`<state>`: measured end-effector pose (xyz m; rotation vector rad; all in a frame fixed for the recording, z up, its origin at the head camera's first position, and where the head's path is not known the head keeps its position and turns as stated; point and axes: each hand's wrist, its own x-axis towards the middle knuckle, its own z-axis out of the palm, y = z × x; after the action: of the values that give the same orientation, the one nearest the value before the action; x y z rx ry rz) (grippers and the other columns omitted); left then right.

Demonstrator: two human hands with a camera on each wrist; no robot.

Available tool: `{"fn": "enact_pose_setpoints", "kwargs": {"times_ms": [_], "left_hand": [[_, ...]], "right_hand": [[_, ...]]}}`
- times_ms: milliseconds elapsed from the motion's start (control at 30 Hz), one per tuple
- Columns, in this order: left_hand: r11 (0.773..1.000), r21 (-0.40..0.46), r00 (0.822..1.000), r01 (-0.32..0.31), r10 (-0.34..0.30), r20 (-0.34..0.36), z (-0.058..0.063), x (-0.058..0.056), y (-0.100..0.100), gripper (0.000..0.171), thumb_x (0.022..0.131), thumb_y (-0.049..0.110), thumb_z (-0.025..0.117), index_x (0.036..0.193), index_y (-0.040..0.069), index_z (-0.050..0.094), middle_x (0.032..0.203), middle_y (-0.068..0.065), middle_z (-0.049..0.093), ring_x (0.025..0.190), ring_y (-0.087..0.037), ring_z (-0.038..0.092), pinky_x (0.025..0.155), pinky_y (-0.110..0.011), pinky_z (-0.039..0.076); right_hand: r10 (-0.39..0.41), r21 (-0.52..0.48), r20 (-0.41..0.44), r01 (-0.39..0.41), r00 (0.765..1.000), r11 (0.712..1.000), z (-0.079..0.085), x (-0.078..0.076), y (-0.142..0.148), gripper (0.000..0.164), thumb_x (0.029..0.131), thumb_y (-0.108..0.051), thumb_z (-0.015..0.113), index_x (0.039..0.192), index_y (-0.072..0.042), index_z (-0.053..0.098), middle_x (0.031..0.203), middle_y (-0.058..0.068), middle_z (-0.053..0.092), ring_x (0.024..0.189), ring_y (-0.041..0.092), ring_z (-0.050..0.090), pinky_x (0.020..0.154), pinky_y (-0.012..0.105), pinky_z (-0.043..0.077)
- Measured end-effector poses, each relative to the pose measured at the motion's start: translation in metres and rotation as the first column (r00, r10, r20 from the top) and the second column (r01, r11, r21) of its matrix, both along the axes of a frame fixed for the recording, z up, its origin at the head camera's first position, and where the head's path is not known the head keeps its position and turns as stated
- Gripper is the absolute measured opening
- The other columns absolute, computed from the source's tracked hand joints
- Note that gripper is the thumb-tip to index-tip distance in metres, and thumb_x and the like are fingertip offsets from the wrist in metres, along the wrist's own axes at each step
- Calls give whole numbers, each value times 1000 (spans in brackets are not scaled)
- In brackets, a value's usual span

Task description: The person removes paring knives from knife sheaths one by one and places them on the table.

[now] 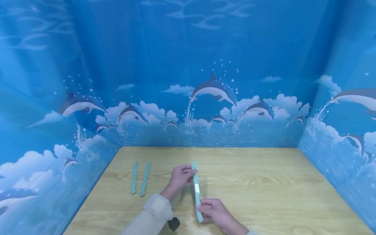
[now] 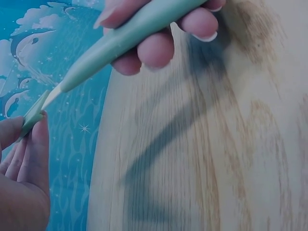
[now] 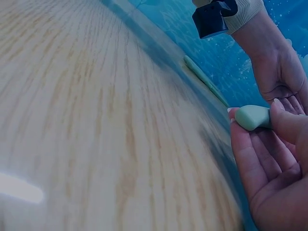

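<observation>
In the head view a knife (image 1: 198, 204) with a mint-green handle stands out in front of the person, above the table. My right hand (image 1: 216, 213) grips its handle near the lower end. At the far end my left hand (image 1: 180, 178) pinches a mint-green sheath (image 1: 194, 167). A short bright stretch of blade (image 1: 197, 188) shows between handle and sheath. From the left wrist, the blade's pale part (image 2: 51, 98) runs into the sheath (image 2: 33, 114). The right wrist view shows the rounded handle end (image 3: 252, 117) between thumb and fingers.
Two mint-green knives (image 1: 134, 178) (image 1: 145, 179) lie side by side on the wooden table (image 1: 264, 189), left of the hands. A black device (image 1: 174, 224) sits at the left wrist. Blue curtains (image 1: 164, 49) with dolphins surround the back and sides.
</observation>
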<state>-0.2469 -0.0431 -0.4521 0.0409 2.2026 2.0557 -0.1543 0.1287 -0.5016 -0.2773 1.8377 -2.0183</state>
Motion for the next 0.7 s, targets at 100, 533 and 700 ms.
{"fn": "enact_pose_setpoints", "kwargs": {"times_ms": [100,533,700], "left_hand": [[1000,2,1000,-4,4,-4,0,0,0,30,90,13,69,114,-4,63,97,-11,72,78,-15,68,73,-29,61],[1000,10,1000,-19,19,-15,-2,-1,-2,29,91,14,68,113,-4,63,95,-9,72,76,-13,67,73,-30,60],[999,9,999,-32,32,-4,-3,-1,-2,29,91,15,68,113,-3,63,96,-9,72,78,-15,67,73,-29,60]], "right_hand": [[0,-4,2,0,1000,1000,0,0,0,37,95,-18,63,118,11,59,107,22,69,90,28,71,79,38,60],[16,29,7,-16,1000,999,1,0,0,37,95,-20,63,117,10,60,107,20,70,91,27,71,79,38,60],[20,8,-3,-20,1000,1000,1,2,-1,37,95,-18,62,117,11,58,106,23,69,90,28,71,78,38,60]]}}
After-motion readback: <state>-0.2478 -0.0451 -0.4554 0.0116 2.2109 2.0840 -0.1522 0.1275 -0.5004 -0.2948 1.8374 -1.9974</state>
